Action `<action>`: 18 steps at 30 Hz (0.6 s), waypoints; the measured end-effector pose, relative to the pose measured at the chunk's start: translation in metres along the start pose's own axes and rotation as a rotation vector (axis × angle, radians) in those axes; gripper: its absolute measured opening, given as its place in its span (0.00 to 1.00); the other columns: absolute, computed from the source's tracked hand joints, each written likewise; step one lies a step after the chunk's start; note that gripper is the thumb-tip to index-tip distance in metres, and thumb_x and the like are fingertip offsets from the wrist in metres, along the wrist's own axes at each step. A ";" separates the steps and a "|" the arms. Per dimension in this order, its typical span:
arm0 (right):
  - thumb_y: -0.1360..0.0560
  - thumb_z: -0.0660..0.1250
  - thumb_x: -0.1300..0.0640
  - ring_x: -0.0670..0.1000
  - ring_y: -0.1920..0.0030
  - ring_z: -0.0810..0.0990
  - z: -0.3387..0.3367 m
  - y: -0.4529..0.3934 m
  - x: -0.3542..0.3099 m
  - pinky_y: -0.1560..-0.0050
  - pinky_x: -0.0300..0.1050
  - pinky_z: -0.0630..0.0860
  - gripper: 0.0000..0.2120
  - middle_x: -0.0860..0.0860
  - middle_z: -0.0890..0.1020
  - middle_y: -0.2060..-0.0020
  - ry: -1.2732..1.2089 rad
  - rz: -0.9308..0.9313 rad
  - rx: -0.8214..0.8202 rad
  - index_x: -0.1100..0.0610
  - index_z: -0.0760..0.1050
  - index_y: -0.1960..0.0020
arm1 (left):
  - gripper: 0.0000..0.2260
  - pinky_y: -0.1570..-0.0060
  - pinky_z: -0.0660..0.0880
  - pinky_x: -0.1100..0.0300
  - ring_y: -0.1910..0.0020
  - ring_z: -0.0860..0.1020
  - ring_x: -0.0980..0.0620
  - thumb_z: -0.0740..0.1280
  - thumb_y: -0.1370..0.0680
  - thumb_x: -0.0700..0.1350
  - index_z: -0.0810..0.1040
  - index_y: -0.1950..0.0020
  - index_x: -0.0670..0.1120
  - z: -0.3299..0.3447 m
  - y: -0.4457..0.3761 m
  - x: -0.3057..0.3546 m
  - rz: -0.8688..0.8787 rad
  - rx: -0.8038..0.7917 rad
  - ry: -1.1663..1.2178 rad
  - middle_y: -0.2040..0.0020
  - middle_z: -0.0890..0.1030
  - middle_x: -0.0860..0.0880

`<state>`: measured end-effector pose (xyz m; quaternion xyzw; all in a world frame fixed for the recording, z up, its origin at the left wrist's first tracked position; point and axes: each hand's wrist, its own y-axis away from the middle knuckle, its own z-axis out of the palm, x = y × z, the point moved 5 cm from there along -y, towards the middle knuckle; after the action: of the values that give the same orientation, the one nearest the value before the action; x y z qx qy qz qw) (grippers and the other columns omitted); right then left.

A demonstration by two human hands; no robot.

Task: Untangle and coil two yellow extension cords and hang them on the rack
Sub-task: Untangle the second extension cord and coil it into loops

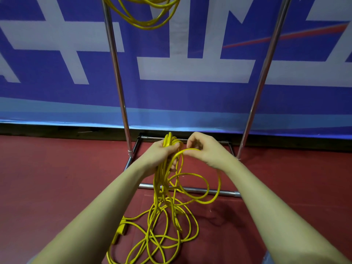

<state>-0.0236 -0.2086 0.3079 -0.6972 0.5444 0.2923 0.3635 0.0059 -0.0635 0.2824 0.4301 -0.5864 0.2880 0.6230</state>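
My left hand grips a bunch of gathered loops of a yellow extension cord, held low in front of the rack. Just to its right, my right hand pinches a single strand of the same cord between thumb and fingers, bent into an arc toward the left hand. The remainder of this cord trails down into a loose tangle on the red floor, with its yellow plug end lying at the left. A second yellow cord hangs coiled from the top of the metal rack.
The rack's two chrome uprights rise left and right of my hands, and its base bars form a rectangle on the red floor under the cord. A blue and white banner covers the wall right behind the rack.
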 end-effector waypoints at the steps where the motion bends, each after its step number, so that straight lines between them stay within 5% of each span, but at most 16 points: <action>1: 0.27 0.72 0.62 0.45 0.69 0.70 -0.002 0.001 0.003 0.67 0.38 0.69 0.10 0.48 0.75 0.66 -0.045 0.014 0.012 0.52 0.72 0.59 | 0.10 0.77 0.70 0.62 0.79 0.69 0.51 0.60 0.17 0.44 0.70 0.58 0.43 -0.001 0.000 0.003 0.019 0.010 0.043 0.76 0.71 0.47; 6: 0.24 0.66 0.64 0.43 0.71 0.73 -0.006 0.011 0.026 0.67 0.38 0.72 0.04 0.51 0.75 0.71 -0.263 0.131 0.014 0.58 0.73 0.55 | 0.14 0.81 0.61 0.66 0.82 0.62 0.55 0.60 0.18 0.44 0.66 0.63 0.46 -0.019 -0.002 0.018 0.050 0.035 0.221 0.77 0.65 0.50; 10: 0.24 0.65 0.67 0.43 0.72 0.68 -0.014 0.008 0.015 0.70 0.36 0.65 0.08 0.51 0.72 0.70 -0.467 0.090 0.163 0.55 0.72 0.57 | 0.14 0.80 0.62 0.65 0.81 0.64 0.54 0.61 0.18 0.44 0.69 0.64 0.45 -0.024 0.001 0.023 0.069 0.044 0.207 0.77 0.67 0.49; 14: 0.26 0.68 0.68 0.42 0.67 0.73 -0.017 0.003 -0.002 0.63 0.31 0.68 0.09 0.51 0.77 0.68 -0.340 -0.014 0.157 0.56 0.76 0.61 | 0.13 0.78 0.70 0.63 0.80 0.70 0.52 0.61 0.18 0.44 0.72 0.61 0.41 -0.024 0.005 0.024 0.063 0.020 0.124 0.76 0.72 0.47; 18: 0.28 0.71 0.65 0.46 0.64 0.73 -0.018 0.002 -0.005 0.62 0.36 0.68 0.08 0.54 0.79 0.67 -0.298 -0.027 0.191 0.55 0.78 0.62 | 0.15 0.79 0.67 0.63 0.81 0.65 0.55 0.61 0.19 0.47 0.74 0.63 0.41 -0.015 0.011 0.021 0.041 -0.116 0.076 0.75 0.72 0.47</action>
<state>-0.0268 -0.2208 0.3218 -0.6157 0.5005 0.3346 0.5084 0.0070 -0.0480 0.3059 0.3699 -0.5869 0.2823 0.6626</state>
